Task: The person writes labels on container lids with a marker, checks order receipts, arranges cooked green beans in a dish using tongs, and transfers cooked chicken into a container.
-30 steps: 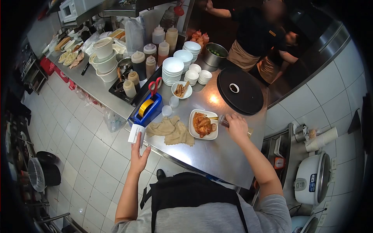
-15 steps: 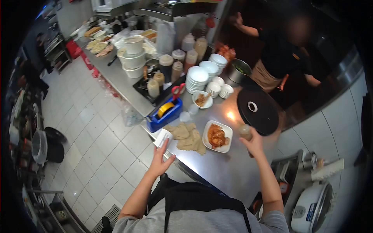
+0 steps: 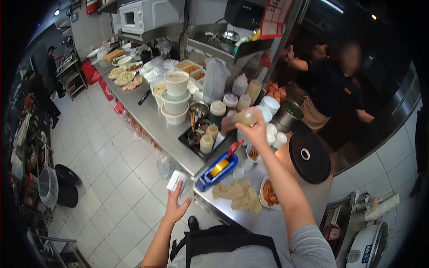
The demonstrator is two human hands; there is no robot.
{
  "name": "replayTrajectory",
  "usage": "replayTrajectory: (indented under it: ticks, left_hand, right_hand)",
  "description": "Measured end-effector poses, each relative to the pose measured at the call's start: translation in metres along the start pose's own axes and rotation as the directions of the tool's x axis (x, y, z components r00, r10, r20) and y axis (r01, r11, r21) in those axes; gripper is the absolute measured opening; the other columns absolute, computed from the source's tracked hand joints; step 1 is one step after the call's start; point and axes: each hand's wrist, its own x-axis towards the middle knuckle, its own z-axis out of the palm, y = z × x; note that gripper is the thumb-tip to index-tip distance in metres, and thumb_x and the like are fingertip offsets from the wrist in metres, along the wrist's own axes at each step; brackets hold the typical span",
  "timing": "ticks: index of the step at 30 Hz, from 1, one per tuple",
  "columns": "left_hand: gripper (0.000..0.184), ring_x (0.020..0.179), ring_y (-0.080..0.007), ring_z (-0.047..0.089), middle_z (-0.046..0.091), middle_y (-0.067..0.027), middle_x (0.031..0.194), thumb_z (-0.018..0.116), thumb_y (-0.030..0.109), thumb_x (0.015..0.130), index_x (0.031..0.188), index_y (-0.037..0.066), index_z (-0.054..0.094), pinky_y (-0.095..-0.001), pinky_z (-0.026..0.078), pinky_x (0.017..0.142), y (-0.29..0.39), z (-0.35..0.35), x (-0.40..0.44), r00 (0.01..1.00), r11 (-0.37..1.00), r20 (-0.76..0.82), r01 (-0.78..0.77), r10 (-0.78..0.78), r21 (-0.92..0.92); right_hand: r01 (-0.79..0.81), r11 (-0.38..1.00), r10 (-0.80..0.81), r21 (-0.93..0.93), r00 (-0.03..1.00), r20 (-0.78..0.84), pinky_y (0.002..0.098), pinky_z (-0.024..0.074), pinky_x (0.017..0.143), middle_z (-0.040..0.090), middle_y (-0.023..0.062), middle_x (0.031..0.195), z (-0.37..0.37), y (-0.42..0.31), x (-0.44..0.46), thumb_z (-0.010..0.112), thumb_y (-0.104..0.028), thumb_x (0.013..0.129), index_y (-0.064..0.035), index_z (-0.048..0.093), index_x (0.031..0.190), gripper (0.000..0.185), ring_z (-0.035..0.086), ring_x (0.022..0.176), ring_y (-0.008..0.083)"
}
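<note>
On the table (image 3: 250, 219), partly hidden by my right arm, a white dish (image 3: 262, 196) holds sauced food (image 3: 270, 194); a steel pot (image 3: 286, 120) holds something green. My right hand (image 3: 254, 129) grips a bottle (image 3: 247, 117), now lifted away from the dish toward the squeeze bottles (image 3: 218, 109). My left hand (image 3: 175, 207), thumb spread, holds a white slip (image 3: 174, 180) past the table's edge.

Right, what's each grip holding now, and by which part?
The right grip holds a bottle around its body; blur hides exactly where. The left grip holds a small white item by its near side.
</note>
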Motion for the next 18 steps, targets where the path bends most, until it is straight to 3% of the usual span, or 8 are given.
replayTrajectory:
  ticks: [1, 3, 6, 8, 12, 14, 17, 18]
  left_hand:
    - [0.073, 0.130, -0.0355, 0.032, 0.042, -0.0209, 0.135, 0.064, 0.023, 0.075, 0.138, 0.005, 0.033, -0.0490, 0.012, 0.109, -0.010, -0.009, 0.005, 0.999, 1.000, -0.044, -0.013, 0.013, -0.004]
    - [0.071, 0.129, -0.0370, 0.033, 0.043, -0.0223, 0.134, 0.065, 0.021, 0.074, 0.136, 0.003, 0.035, -0.0465, 0.015, 0.108, -0.024, -0.026, 0.012, 0.997, 1.000, -0.071, -0.004, 0.003, -0.012]
    - [0.069, 0.126, -0.0388, 0.034, 0.044, -0.0237, 0.132, 0.065, 0.019, 0.073, 0.135, 0.002, 0.037, -0.0440, 0.018, 0.108, -0.043, -0.041, 0.017, 0.995, 0.998, -0.087, 0.041, -0.045, -0.041]
    - [0.069, 0.126, -0.0392, 0.035, 0.045, -0.0240, 0.131, 0.065, 0.018, 0.072, 0.134, 0.001, 0.038, -0.0436, 0.019, 0.108, -0.053, -0.046, 0.021, 0.993, 0.995, -0.081, 0.078, -0.082, -0.055]
    - [0.070, 0.126, -0.0371, 0.036, 0.045, -0.0240, 0.130, 0.064, 0.016, 0.072, 0.135, 0.001, 0.037, -0.0423, 0.021, 0.107, -0.068, -0.053, 0.031, 0.986, 0.984, -0.075, 0.144, -0.152, -0.103]
    - [0.068, 0.124, -0.0328, 0.040, 0.044, -0.0241, 0.131, 0.063, 0.009, 0.073, 0.136, 0.002, 0.036, -0.0387, 0.028, 0.104, -0.078, -0.053, 0.035, 0.983, 0.981, -0.081, 0.156, -0.165, -0.111]
    - [0.068, 0.123, -0.0319, 0.041, 0.043, -0.0242, 0.132, 0.062, 0.007, 0.074, 0.136, 0.001, 0.036, -0.0376, 0.030, 0.103, -0.081, -0.056, 0.041, 0.989, 0.991, -0.064, 0.130, -0.132, -0.039]
    - [0.068, 0.122, -0.0342, 0.041, 0.044, -0.0245, 0.130, 0.063, 0.010, 0.073, 0.135, 0.000, 0.037, -0.0388, 0.029, 0.104, -0.084, -0.055, 0.042, 0.986, 0.987, -0.083, 0.139, -0.146, -0.084]
  right_hand:
    - [-0.041, 0.998, 0.041, 0.040, 0.999, 0.018, 0.0298, 0.0464, 0.085, 0.058, 0.0057, 0.105, 0.013, 0.013, 0.004, 0.077, -0.001, 0.063, -0.0050, 0.047, 0.113, 0.059, 0.056, 0.097, 0.0160]
    - [-0.121, 0.986, 0.124, -0.115, 0.992, 0.018, 0.0311, 0.0473, 0.082, 0.060, 0.0070, 0.101, 0.028, 0.047, 0.010, 0.079, -0.007, 0.060, -0.0041, 0.047, 0.113, 0.063, 0.058, 0.094, 0.0176]
    - [-0.252, 0.830, 0.348, -0.498, 0.931, 0.108, 0.0320, 0.0477, 0.080, 0.063, 0.0142, 0.096, 0.037, 0.055, 0.014, 0.081, -0.024, 0.058, -0.0014, 0.052, 0.108, 0.062, 0.061, 0.089, 0.0233]
    - [-0.162, 0.777, 0.432, -0.609, 0.841, 0.327, 0.0314, 0.0485, 0.078, 0.064, 0.0153, 0.090, 0.033, 0.060, 0.022, 0.079, -0.031, 0.062, -0.0012, 0.059, 0.100, 0.052, 0.063, 0.086, 0.0226]
    - [-0.256, 0.827, 0.468, -0.500, 0.807, 0.359, 0.0284, 0.0492, 0.068, 0.066, 0.0116, 0.082, 0.030, 0.039, 0.079, 0.076, -0.036, 0.067, 0.0004, 0.066, 0.091, 0.045, 0.062, 0.075, 0.0151]
    - [-0.175, 0.881, 0.315, -0.440, 0.911, 0.267, 0.0267, 0.0483, 0.065, 0.065, 0.0120, 0.084, 0.025, 0.054, 0.112, 0.076, -0.034, 0.066, 0.0021, 0.065, 0.092, 0.046, 0.061, 0.074, 0.0132]
    - [-0.073, 0.767, 0.495, -0.638, 0.699, 0.515, 0.0314, 0.0492, 0.070, 0.065, 0.0167, 0.093, 0.029, 0.090, 0.138, 0.078, -0.035, 0.062, 0.0024, 0.060, 0.103, 0.059, 0.063, 0.081, 0.0196]
    - [0.044, 0.737, 0.451, -0.675, 0.712, 0.539, 0.0327, 0.0491, 0.072, 0.064, 0.0164, 0.094, 0.034, 0.098, 0.134, 0.079, -0.036, 0.060, 0.0024, 0.057, 0.108, 0.065, 0.062, 0.083, 0.0223]
